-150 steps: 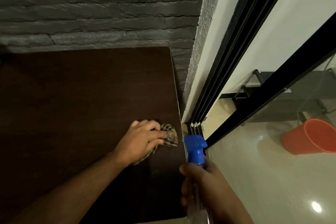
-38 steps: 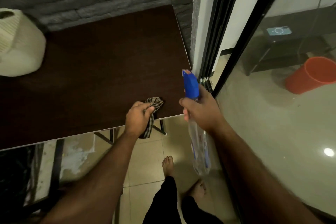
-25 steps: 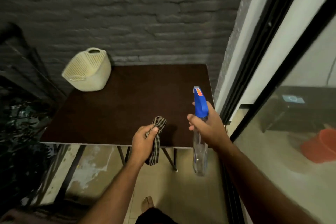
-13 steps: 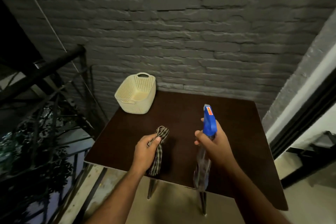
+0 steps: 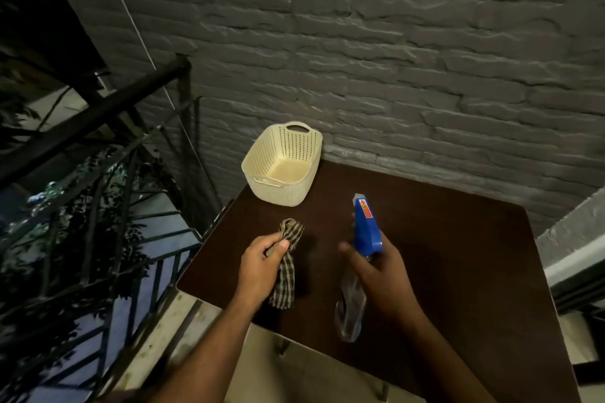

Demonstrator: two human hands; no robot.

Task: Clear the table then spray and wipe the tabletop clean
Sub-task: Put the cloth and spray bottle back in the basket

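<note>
Dark brown counter below us: our left hand bunches the checked cloth, right hand wraps the spray bottle, cream basket far left.

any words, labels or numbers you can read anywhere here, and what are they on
No text here can be read.
Blue spray bottle head: a small red-orange sticker near the nozzle, its marking too small and blurred to read.
Cream perforated plastic basket, checked cloth, dark brown tabletop: no lettering visible.
</note>
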